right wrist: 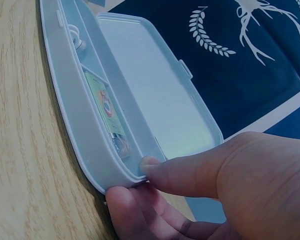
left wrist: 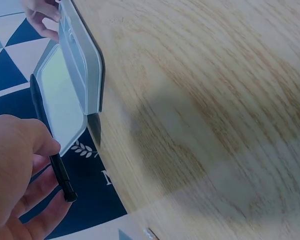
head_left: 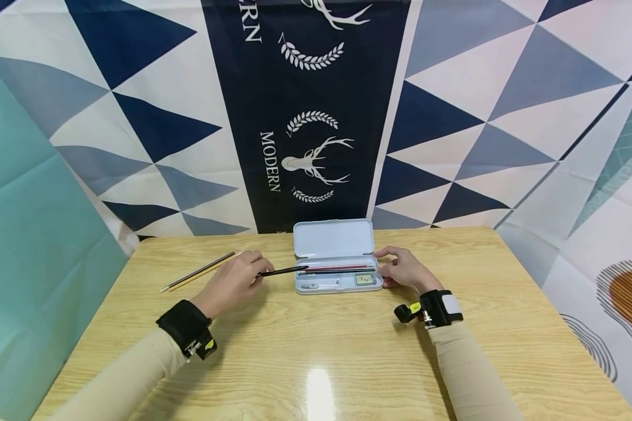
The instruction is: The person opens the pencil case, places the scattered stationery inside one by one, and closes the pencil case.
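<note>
My left hand [head_left: 235, 282] pinches a black pen [head_left: 283, 271] between thumb and fingers. The pen's tapered far end reaches over the left side of an open pale-blue pencil case [head_left: 333, 238]. At the case's right end, my right hand [head_left: 406, 270] grips the wall, its thumb [right wrist: 190, 172] inside and fingers against the outside. A red pencil [head_left: 342, 267] and a dark one lie lengthwise in the case's rear compartment. The front compartment holds a small green-labelled item [right wrist: 104, 102] and a white item with a rounded end [head_left: 311, 286].
Left of the case, a dark pencil [head_left: 197, 272] and a yellow pencil [head_left: 202, 275] lie side by side on the wooden table [head_left: 274, 345]. Patterned cloth [head_left: 316, 99] hangs behind the table's back edge, with a teal sheet [head_left: 26, 234] at the left.
</note>
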A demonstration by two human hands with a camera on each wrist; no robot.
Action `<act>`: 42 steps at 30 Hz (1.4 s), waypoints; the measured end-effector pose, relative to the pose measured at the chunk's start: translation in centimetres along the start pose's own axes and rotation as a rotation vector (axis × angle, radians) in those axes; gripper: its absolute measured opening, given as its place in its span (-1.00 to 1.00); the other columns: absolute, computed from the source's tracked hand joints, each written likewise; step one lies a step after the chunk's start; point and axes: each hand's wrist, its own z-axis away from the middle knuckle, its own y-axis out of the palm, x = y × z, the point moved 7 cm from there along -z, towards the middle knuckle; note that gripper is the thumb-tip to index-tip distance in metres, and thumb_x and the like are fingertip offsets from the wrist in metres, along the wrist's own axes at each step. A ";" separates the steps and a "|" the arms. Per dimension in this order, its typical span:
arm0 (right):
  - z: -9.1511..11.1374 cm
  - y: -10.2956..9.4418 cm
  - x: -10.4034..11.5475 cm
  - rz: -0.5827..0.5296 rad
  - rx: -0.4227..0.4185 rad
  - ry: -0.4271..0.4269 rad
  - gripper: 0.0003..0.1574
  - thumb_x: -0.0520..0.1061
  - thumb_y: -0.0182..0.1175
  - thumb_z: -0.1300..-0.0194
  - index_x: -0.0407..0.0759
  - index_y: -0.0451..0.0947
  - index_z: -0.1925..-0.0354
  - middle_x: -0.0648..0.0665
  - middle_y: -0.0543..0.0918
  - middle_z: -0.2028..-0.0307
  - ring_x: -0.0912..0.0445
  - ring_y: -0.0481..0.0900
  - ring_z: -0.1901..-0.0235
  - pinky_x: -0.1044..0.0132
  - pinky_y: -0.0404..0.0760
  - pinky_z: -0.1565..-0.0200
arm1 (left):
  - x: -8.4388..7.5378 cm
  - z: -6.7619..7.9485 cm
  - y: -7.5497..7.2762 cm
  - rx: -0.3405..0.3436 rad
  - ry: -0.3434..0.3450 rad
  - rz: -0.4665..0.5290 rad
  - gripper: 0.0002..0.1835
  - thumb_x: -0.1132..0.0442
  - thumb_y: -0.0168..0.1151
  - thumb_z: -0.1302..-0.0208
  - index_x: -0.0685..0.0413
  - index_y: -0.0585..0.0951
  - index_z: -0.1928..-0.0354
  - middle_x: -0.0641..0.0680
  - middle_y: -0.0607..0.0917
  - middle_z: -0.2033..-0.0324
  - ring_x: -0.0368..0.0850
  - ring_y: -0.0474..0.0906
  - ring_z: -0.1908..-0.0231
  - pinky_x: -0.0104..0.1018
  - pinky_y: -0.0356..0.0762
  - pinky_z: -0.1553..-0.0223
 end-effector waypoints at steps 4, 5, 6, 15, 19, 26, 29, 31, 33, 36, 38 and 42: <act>0.1 0.0 0.0 0.004 -0.001 -0.005 -0.34 -0.27 0.26 -0.60 -0.29 0.46 -0.57 -0.33 0.70 0.05 0.13 0.67 0.37 0.40 0.74 0.32 | 0.0 -0.1 0.1 0.006 -0.004 0.009 -0.71 0.55 0.45 -0.31 0.05 0.85 0.05 0.02 0.78 0.18 -0.10 0.71 0.17 -0.23 0.73 0.17; 0.1 0.0 0.1 0.005 -0.001 -0.006 -0.34 -0.28 0.26 -0.60 -0.29 0.46 -0.57 -0.34 0.71 0.03 0.13 0.67 0.36 0.40 0.74 0.32 | 0.0 -0.2 0.1 0.007 -0.004 0.012 -0.71 0.55 0.44 -0.32 0.05 0.85 0.05 0.01 0.79 0.17 -0.10 0.72 0.16 -0.23 0.73 0.17; 0.1 0.0 0.1 0.005 -0.001 -0.007 -0.34 -0.28 0.26 -0.60 -0.29 0.46 -0.57 -0.34 0.71 0.02 0.13 0.67 0.35 0.40 0.74 0.32 | 0.0 -0.3 0.2 0.009 -0.004 0.012 -0.72 0.54 0.45 -0.33 0.05 0.85 0.04 0.01 0.79 0.16 -0.10 0.72 0.16 -0.23 0.74 0.16; 0.3 0.1 0.2 -0.021 0.014 -0.044 -0.34 -0.30 0.25 -0.61 -0.35 0.44 -0.58 -0.31 0.74 0.09 0.16 0.67 0.39 0.39 0.74 0.32 | 0.0 -1.9 1.1 0.056 -0.010 0.005 -0.77 0.46 0.47 -0.41 0.04 0.87 0.01 0.03 0.80 0.12 -0.05 0.76 0.05 -0.15 0.80 0.03; 0.3 0.2 0.2 -0.015 0.016 -0.054 -0.34 -0.30 0.25 -0.61 -0.36 0.44 -0.58 -0.30 0.74 0.10 0.15 0.67 0.39 0.38 0.75 0.32 | 0.0 -2.6 1.5 0.061 -0.004 0.012 -0.78 0.48 0.45 -0.41 0.06 0.86 0.02 0.04 0.79 0.14 -0.05 0.77 0.07 -0.15 0.80 0.07; 0.4 0.0 0.2 -0.014 0.013 -0.046 -0.33 -0.30 0.24 -0.61 -0.35 0.44 -0.58 -0.33 0.74 0.06 0.15 0.67 0.38 0.39 0.75 0.31 | -0.3 -4.0 2.3 0.079 0.003 0.024 -0.77 0.48 0.43 -0.42 0.07 0.86 0.00 0.05 0.81 0.13 -0.02 0.78 0.06 -0.13 0.80 0.07; 0.4 0.0 0.3 -0.018 0.013 -0.043 -0.33 -0.30 0.24 -0.61 -0.34 0.43 -0.59 -0.33 0.74 0.04 0.16 0.68 0.37 0.40 0.75 0.31 | -0.2 -4.6 2.7 0.087 -0.003 0.022 -0.76 0.47 0.42 -0.44 0.06 0.87 -0.02 0.05 0.82 0.10 -0.02 0.80 0.04 -0.13 0.81 0.06; 0.3 0.0 0.3 -0.020 0.012 -0.043 -0.33 -0.30 0.24 -0.61 -0.35 0.44 -0.59 -0.33 0.74 0.05 0.16 0.68 0.37 0.40 0.74 0.32 | -0.1 -5.0 3.1 0.097 -0.013 0.028 -0.76 0.47 0.42 -0.45 0.07 0.87 -0.03 0.06 0.83 0.09 -0.03 0.81 0.04 -0.13 0.81 0.06; 0.3 0.1 0.3 -0.026 0.012 -0.043 -0.32 -0.30 0.25 -0.60 -0.34 0.44 -0.58 -0.32 0.74 0.06 0.16 0.67 0.38 0.40 0.74 0.32 | 0.0 -5.3 3.4 0.107 -0.023 0.032 -0.76 0.47 0.41 -0.46 0.07 0.86 -0.04 0.06 0.84 0.07 -0.03 0.81 0.04 -0.12 0.81 0.04; 0.3 0.1 0.3 -0.023 0.015 -0.047 -0.32 -0.30 0.25 -0.60 -0.35 0.43 -0.59 -0.33 0.74 0.06 0.16 0.67 0.38 0.40 0.74 0.32 | 0.0 -6.0 3.7 0.118 -0.032 0.041 -0.77 0.47 0.40 -0.46 0.07 0.86 -0.03 0.07 0.84 0.05 -0.05 0.79 0.05 -0.11 0.81 0.01; 0.3 0.1 0.3 -0.021 0.015 -0.046 -0.33 -0.30 0.25 -0.60 -0.34 0.44 -0.58 -0.35 0.74 0.04 0.16 0.67 0.38 0.40 0.74 0.32 | -0.1 -6.4 3.9 0.120 -0.031 0.041 -0.77 0.47 0.41 -0.46 0.07 0.86 -0.02 0.06 0.83 0.04 -0.05 0.78 0.04 -0.10 0.81 0.00; 0.3 -0.1 0.2 -0.019 0.007 -0.040 -0.34 -0.30 0.24 -0.61 -0.33 0.45 -0.58 -0.36 0.75 0.03 0.16 0.68 0.37 0.40 0.74 0.31 | -0.6 -7.3 4.1 0.116 -0.013 0.049 -0.77 0.48 0.41 -0.43 0.09 0.86 0.00 0.07 0.82 0.06 -0.04 0.76 0.05 -0.10 0.80 -0.01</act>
